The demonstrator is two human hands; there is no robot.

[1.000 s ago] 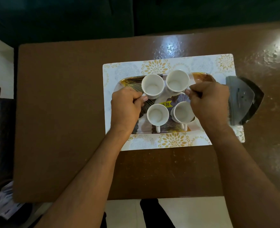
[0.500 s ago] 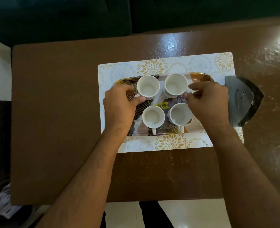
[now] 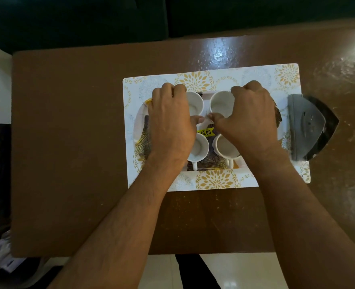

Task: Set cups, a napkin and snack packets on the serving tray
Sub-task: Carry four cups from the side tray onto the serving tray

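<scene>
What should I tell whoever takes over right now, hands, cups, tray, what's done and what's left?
Left hand: curled over the far-left cup, apparently gripping it.
Right hand: curled over the far-right cup, likewise.
Near-left cup and near-right cup stand free, handles toward the person.
All four cups sit on the serving tray, which rests on the placemat.
Done: cups placed.
Left: napkin and snack packets; neither is in view.

Four cups (image 3: pixel 199 147) sit on the tray (image 3: pixel 140 130), which lies on a placemat (image 3: pixel 214 181).
</scene>
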